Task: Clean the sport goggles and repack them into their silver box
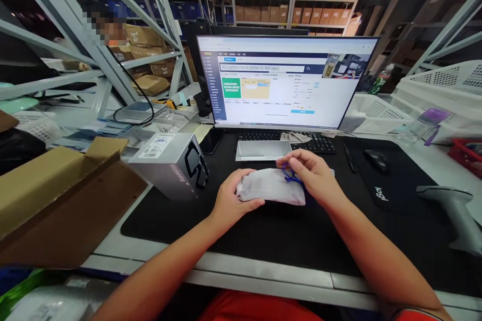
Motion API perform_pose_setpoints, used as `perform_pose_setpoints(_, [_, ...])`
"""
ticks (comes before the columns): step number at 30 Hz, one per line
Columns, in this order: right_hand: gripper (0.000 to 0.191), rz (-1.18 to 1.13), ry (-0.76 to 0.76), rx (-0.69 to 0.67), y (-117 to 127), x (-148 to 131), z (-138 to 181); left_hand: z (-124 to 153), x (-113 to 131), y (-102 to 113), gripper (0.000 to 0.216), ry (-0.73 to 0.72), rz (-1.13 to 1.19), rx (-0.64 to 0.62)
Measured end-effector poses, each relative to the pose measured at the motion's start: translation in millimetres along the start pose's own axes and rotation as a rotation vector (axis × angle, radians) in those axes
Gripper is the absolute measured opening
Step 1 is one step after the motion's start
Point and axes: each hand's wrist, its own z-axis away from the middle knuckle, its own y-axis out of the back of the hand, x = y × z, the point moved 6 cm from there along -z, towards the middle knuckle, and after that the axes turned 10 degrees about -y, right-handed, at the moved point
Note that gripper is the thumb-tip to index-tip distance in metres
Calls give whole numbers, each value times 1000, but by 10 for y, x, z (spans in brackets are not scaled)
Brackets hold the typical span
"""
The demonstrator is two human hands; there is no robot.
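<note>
A grey-white cloth pouch (pixel 271 186) lies on the black desk mat (pixel 263 235) in front of me. My left hand (pixel 230 199) grips its left end, fingers curled round it. My right hand (pixel 312 173) rests over its right end, with thumb and finger pinched on a blue drawstring (pixel 289 174). A grey product box (pixel 173 164) lies on its side just left of the pouch. An open grey tray-like lid (pixel 262 149) sits behind the pouch, before the keyboard (pixel 301 139).
A monitor (pixel 286 83) stands behind the keyboard. A mouse (pixel 375 159) and pen (pixel 349 156) lie at right, a handheld scanner (pixel 454 210) further right. An open cardboard box (pixel 56 195) fills the left. White baskets (pixel 440 90) and metal shelving surround the desk.
</note>
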Motion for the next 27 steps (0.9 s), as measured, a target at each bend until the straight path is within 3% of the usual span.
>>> perform_pose_setpoints(2, [37, -86, 2, 43, 138, 12, -57, 18, -111, 83, 60, 62, 123, 104])
perform_pose_setpoints(5, [38, -29, 17, 79, 259, 11, -92, 3, -234, 156, 70, 110, 348, 197])
perform_pose_setpoints(9, [33, 91, 49, -28, 110, -7, -5, -41, -303, 211, 76, 136, 470, 238])
perform_pose_setpoints(14, [27, 158, 155, 52, 0, -84, 121, -36, -334, 208, 78, 165, 510, 214])
perform_pose_setpoints(22, [49, 152, -58, -39, -9, 111, 11, -30, -405, 155, 70, 184, 557, 150])
perform_pose_setpoints(25, [50, 60, -130, -79, -20, 206, -36, -32, -428, 152, 70, 192, 589, 142])
perform_pose_setpoints(27, [47, 49, -147, -36, -11, 248, -68, -30, -447, 149, 69, 191, 592, 132])
